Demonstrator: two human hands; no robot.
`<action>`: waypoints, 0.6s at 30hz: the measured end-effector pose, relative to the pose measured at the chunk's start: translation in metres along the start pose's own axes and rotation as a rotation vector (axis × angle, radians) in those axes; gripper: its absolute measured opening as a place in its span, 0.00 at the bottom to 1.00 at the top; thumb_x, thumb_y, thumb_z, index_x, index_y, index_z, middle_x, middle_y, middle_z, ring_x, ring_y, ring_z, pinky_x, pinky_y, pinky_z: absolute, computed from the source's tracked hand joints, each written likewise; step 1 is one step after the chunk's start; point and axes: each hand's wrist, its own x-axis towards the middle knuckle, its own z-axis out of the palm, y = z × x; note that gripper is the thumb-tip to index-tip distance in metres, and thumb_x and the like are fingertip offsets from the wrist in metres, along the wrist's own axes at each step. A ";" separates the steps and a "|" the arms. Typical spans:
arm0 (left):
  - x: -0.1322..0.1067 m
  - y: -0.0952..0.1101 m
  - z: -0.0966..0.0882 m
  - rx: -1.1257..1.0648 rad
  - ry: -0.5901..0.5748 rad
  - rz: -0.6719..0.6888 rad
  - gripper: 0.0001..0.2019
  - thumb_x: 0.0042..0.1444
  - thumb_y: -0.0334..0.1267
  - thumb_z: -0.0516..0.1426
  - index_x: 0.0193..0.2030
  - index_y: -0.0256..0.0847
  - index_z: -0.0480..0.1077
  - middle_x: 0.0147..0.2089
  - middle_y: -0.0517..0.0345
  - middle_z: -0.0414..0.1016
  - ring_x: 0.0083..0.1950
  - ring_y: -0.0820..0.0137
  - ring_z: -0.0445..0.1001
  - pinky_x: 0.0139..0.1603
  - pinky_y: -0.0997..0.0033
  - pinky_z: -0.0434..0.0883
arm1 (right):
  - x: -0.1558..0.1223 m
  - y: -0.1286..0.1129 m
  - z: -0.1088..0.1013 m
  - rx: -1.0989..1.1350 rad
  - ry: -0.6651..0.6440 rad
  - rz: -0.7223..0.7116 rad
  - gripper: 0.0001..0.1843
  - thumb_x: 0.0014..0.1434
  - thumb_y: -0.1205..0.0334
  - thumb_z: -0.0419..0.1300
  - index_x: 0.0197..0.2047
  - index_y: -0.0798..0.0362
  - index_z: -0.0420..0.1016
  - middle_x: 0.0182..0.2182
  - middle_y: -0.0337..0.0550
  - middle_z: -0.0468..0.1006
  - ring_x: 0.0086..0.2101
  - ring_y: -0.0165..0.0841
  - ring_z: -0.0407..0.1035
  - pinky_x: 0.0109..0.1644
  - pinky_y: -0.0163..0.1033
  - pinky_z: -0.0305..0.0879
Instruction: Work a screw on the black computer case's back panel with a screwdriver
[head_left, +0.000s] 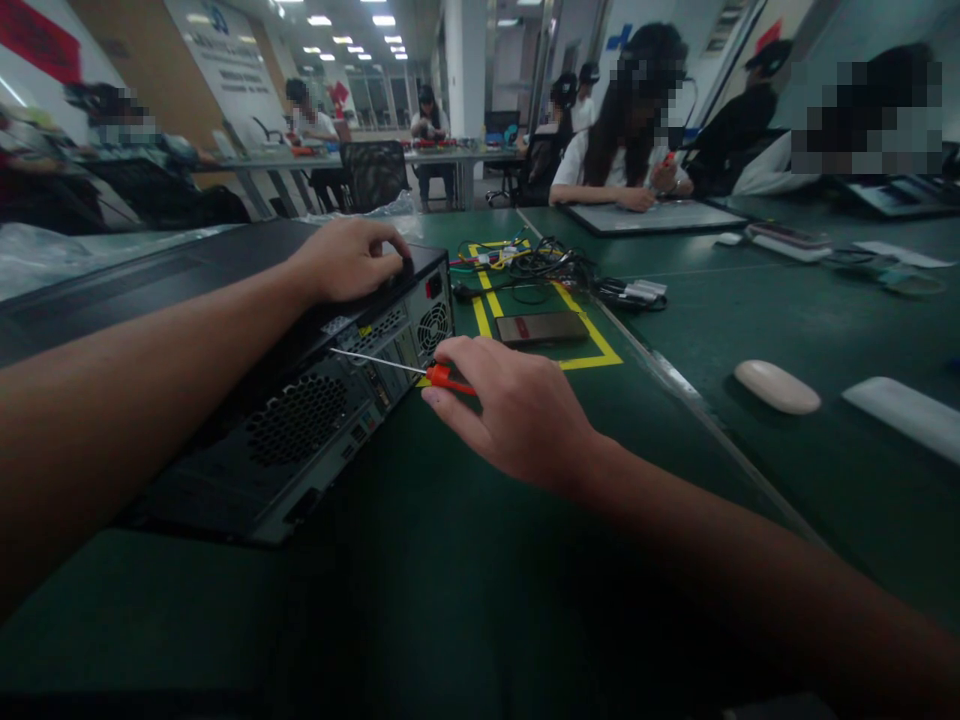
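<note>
A black desktop computer case (187, 260) lies on its side, its rear panel turned toward me at an angle. That panel shows a honeycomb vent (296, 418), a fan grille (433, 327) and several ports. My left hand (349, 260) rests on top of the case near its rear edge, fingers bent and thumb apart, gripping nothing. Pinched in my right hand (517, 405) is a screwdriver (439, 376) with an orange-red handle and a long thin shaft. Its tip points left at the upper edge of the rear panel; whether it touches a screw is too small to tell.
Beyond the case, tangled cables (551, 262) and a dark phone-like slab (541, 328) lie by yellow tape (600, 352) on the green table (660, 450). A pale rounded object (777, 387) and a white bar (911, 415) are at right. Several people sit farther back.
</note>
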 end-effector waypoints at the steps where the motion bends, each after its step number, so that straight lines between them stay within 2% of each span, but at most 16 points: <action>1: 0.000 0.000 0.000 0.006 0.002 0.003 0.22 0.67 0.39 0.55 0.59 0.31 0.82 0.37 0.56 0.76 0.39 0.66 0.68 0.46 0.65 0.63 | 0.000 0.000 0.000 -0.007 -0.006 -0.007 0.19 0.78 0.54 0.58 0.64 0.55 0.77 0.53 0.52 0.84 0.44 0.39 0.76 0.41 0.41 0.60; 7: 0.003 -0.001 0.002 0.000 -0.007 -0.029 0.23 0.64 0.39 0.55 0.59 0.32 0.83 0.36 0.55 0.77 0.38 0.64 0.69 0.46 0.59 0.65 | 0.001 0.001 -0.003 -0.064 -0.049 -0.008 0.15 0.78 0.63 0.55 0.62 0.54 0.78 0.49 0.50 0.83 0.41 0.36 0.74 0.40 0.40 0.59; 14: 0.004 -0.003 0.004 -0.035 0.005 -0.017 0.23 0.62 0.40 0.55 0.57 0.34 0.84 0.37 0.52 0.77 0.37 0.62 0.70 0.47 0.56 0.67 | 0.002 0.004 -0.001 -0.056 -0.038 -0.017 0.16 0.79 0.61 0.54 0.62 0.54 0.78 0.48 0.50 0.83 0.40 0.37 0.73 0.39 0.41 0.58; 18: 0.005 -0.006 0.004 -0.025 0.005 -0.017 0.22 0.62 0.40 0.55 0.57 0.36 0.83 0.36 0.54 0.77 0.38 0.62 0.70 0.48 0.57 0.66 | 0.001 0.002 -0.004 -0.059 -0.047 -0.007 0.15 0.79 0.61 0.55 0.61 0.54 0.78 0.49 0.50 0.83 0.41 0.38 0.74 0.40 0.41 0.58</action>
